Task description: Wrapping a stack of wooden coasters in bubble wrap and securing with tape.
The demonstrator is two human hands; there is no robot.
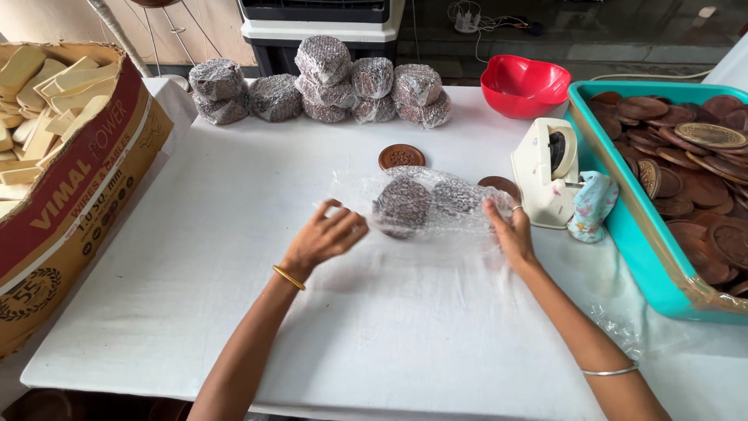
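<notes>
White table [234,312]: both hands, left hand [326,236], right hand [510,232], pinch bubble wrap [425,204] around two discs.

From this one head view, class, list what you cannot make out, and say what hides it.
- Discs in the bubble wrap: carving blurred by the plastic; count unclear.
- Left hand and right hand: fingertips hidden in wrap.
- Teal tray: cut off by right edge.
- Cardboard box: cut off at left edge.
- Wrapped bundles: contents obscured by wrap.
</notes>
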